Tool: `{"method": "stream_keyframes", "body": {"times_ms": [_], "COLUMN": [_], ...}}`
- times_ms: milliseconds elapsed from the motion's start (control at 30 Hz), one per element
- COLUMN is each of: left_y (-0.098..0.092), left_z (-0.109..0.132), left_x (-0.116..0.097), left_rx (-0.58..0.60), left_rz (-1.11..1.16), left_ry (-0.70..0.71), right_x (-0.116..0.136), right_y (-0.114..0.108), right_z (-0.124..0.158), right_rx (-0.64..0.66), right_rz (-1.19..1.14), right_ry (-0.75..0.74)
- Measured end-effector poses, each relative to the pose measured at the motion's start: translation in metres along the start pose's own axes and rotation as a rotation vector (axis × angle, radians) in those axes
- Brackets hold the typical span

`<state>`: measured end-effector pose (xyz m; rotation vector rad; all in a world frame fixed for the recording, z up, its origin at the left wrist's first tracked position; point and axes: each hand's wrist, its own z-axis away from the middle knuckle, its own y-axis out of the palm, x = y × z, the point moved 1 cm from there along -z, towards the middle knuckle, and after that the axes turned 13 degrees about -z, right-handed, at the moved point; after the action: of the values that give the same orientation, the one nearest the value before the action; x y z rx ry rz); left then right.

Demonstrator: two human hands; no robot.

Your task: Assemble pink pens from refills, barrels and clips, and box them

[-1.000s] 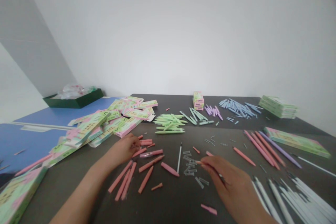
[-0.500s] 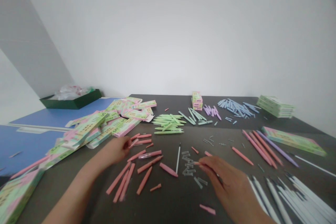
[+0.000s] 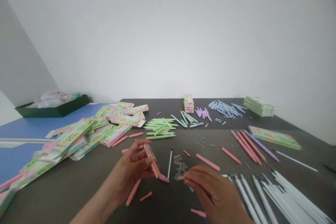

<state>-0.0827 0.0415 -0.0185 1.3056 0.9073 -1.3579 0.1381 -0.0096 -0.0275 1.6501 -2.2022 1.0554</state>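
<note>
My left hand (image 3: 128, 169) is raised over the dark table, its fingers wrapped around pink pen barrels (image 3: 151, 161), at least one with a clear part along it; how many it holds is hidden. Just under their lower end lies a pink pen part (image 3: 164, 178), next to a pen refill (image 3: 170, 164). With fingertips pinched together, my right hand (image 3: 212, 190) holds a small pink pen part (image 3: 180, 178) beside clear plastic clips (image 3: 179, 162). A loose pink barrel (image 3: 208, 162) lies just beyond that hand. Another pink barrel (image 3: 133, 192) rests below my left hand.
Flat printed cartons (image 3: 86, 129) are heaped at left. Green pen barrels (image 3: 161, 126), purple ones (image 3: 203, 113) and blue ones (image 3: 226, 107) lie farther back. White refills (image 3: 291, 196) spread at right. A dark green tray (image 3: 70, 106) holds plastic bags.
My left hand has come from the scattered pink parts toward the middle, now gripping barrels; fewer pink parts show on the table. My right hand has shifted slightly left and down, still pinching.
</note>
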Motion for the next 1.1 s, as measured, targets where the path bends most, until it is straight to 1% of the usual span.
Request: {"method": "stream_keyframes", "body": {"times_ms": [67, 133, 267, 433, 533, 633, 733, 900, 967, 1100], "left_y": [0.012, 0.024, 0.042, 0.05, 0.051, 0.051, 0.052, 0.057, 0.06, 0.061], "left_z": [0.002, 0.004, 0.007, 0.01, 0.013, 0.015, 0.015, 0.016, 0.017, 0.016], "left_x": [0.007, 0.015, 0.026, 0.024, 0.02, 0.02, 0.024, 0.028, 0.031, 0.039], "left_rx": [-0.026, -0.026, -0.033, -0.122, -0.156, -0.177, -0.148, -0.042, -0.026, 0.066], "left_rz": [0.094, 0.161, 0.261, 0.309, 0.295, 0.287, 0.278, 0.183, 0.129, -0.015], "left_ry": [-0.059, -0.115, -0.197, -0.214, -0.234, -0.219, -0.226, -0.232, -0.236, -0.236], "right_x": [0.003, 0.005, 0.006, 0.003, 0.001, -0.003, -0.007, -0.009, -0.008, -0.002], "right_y": [0.003, 0.004, 0.001, -0.003, -0.003, -0.003, -0.004, -0.005, -0.006, -0.01], "right_z": [0.0, 0.001, 0.0, -0.002, -0.002, 0.0, 0.006, 0.014, 0.014, 0.004], "right_rx": [0.002, -0.003, -0.033, -0.029, -0.018, 0.01, 0.071, 0.189, 0.173, 0.035], "right_rz": [0.024, 0.033, 0.022, 0.079, 0.072, 0.082, 0.134, 0.28, 0.282, 0.145], "right_ry": [-0.047, -0.074, -0.068, -0.035, 0.002, 0.029, 0.035, 0.079, 0.071, 0.029]}}
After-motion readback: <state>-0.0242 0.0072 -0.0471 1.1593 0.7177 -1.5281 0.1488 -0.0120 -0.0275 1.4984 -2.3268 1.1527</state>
